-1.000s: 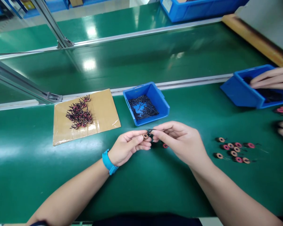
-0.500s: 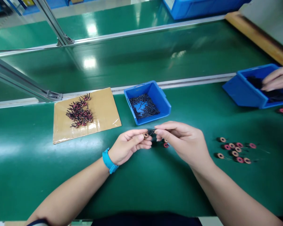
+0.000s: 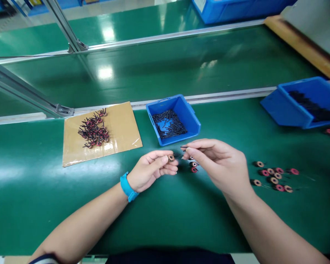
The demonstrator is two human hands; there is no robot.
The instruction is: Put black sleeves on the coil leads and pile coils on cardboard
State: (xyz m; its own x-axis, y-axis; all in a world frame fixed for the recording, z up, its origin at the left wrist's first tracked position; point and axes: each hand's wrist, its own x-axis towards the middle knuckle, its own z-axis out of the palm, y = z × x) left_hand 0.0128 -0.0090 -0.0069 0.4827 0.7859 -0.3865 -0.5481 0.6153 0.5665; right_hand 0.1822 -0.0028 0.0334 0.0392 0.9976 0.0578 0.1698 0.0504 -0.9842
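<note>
while the left hand (image 3: 152,170) pinches a coil (image 3: 171,157) near the blue bin (image 3: 189,116), the right hand (image 3: 221,163), gripping a black tube (image 3: 183,147), should align it with the thin lead (image 3: 177,156).

The table (image 3: 159,223) is green and shiny. Counting from its near edge's middle, a brown card (image 3: 123,128) lies flat at eleven o'clock. One blue bin (image 3: 191,126) sits at twelve, a second bin (image 3: 280,110) past one. Small rings (image 3: 194,169) lie just past twelve; loose rings (image 3: 279,187) lie at two.
</note>
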